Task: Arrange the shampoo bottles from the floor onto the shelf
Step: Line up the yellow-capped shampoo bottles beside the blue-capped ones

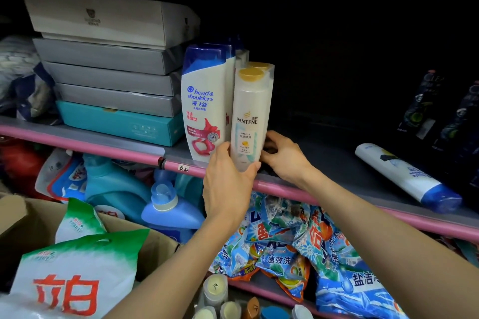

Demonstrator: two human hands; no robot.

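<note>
On the shelf (337, 163) edge, the left hand (228, 184) wraps its grip around the base of an upright Pantene bottle (250, 116), while the right hand (283, 155) curls its fingers behind it. It stands just beside a Head & Shoulders bottle (203, 101); another bottle (407, 179) lies on its side, well apart to the right.

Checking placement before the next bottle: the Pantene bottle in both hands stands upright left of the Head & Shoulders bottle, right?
Not quite. In the head view the Pantene bottle, gripped by both hands, stands upright to the right of the Head & Shoulders bottle, not left.
</note>
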